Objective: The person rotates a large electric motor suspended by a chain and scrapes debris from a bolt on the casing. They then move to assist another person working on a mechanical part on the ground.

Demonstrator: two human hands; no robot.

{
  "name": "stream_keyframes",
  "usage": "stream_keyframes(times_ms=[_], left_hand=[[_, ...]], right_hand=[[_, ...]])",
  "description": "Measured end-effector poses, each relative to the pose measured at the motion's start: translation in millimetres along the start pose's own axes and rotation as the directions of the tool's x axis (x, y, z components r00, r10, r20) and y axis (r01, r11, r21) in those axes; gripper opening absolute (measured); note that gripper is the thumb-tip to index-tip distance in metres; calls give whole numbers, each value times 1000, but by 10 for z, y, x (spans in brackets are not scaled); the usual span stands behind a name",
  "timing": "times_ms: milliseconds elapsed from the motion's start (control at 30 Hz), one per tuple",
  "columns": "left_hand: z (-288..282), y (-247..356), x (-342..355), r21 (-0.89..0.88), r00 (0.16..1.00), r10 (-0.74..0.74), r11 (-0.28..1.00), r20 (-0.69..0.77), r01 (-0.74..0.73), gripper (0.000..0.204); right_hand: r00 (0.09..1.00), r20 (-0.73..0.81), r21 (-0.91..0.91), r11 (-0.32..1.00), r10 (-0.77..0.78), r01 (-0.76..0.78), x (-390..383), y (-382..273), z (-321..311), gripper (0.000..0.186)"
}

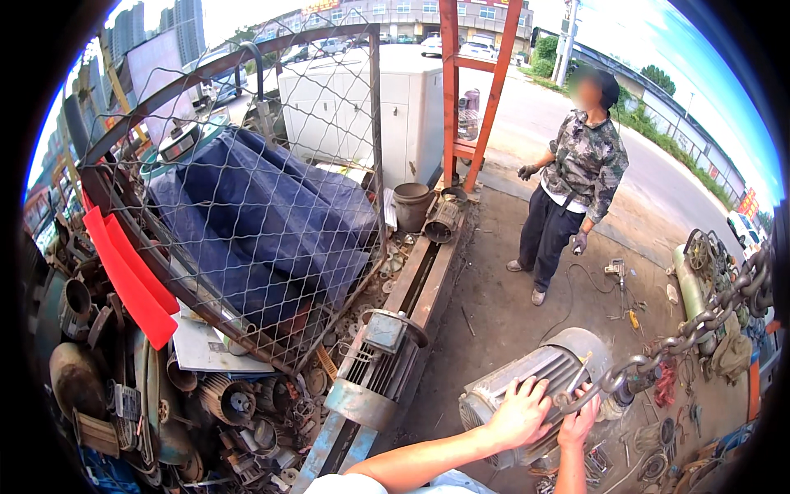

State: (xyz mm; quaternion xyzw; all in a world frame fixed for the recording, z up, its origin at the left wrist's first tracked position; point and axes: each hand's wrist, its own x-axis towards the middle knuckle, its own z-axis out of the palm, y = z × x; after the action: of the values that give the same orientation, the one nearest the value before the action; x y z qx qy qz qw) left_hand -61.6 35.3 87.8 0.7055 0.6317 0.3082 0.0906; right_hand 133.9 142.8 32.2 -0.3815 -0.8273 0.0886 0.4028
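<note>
A large grey electric motor [553, 368] with a finned housing is set at the lower right, on the dirty ground [494, 288]. Its fins are touched by the left hand [524, 412], whose grip is held wide, fingers spread over the housing. The right hand [578, 424] is placed just beside it, at the lower end of a heavy steel chain [708, 319] stretched in from the right; whether its grip is closed on the chain cannot be told.

A second motor [374, 379], blue-ended, is laid on a steel rail to the left. Behind a wire-mesh panel [374, 140], a dark blue tarpaulin [247, 206] is draped, with white metal cabinets [415, 111] beyond. Beyond the large motor, a co-worker [583, 165] in a camouflage jacket and dark gloves is seen standing, near a corded power tool [615, 267] left on the ground.

Yellow characters are carried by a red sign [747, 202] at the far right, and lettering by a rooftop sign [319, 6] on the distant building; both are shown too small to be read reliably.
</note>
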Motion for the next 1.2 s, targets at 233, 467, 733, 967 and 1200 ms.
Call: stream_keyframes(times_ms=[233,467,733,967,1200], left_hand=[[19,-4,13,4,1000,2,1000,3,-2,56],[8,11,38,7,1000,0,1000,13,0,55],[28,35,76,14,1000,3,1000,12,-3,55],[27,61,126,9,1000,3,1000,16,-3,55],[82,85,175,11,1000,-2,1000,14,2,54]], right_hand=[[1000,5,-15,1000,-19,19,0,45,7,52],[999,8,-45,998,-38,38,17,76,-4,52],[1000,-3,0,1000,8,-8,28,114,-7,56],[1000,2,-6,1000,-5,5,50,186,-28,56],[1000,22,-16,1000,3,-2,83,246,-57,54]])
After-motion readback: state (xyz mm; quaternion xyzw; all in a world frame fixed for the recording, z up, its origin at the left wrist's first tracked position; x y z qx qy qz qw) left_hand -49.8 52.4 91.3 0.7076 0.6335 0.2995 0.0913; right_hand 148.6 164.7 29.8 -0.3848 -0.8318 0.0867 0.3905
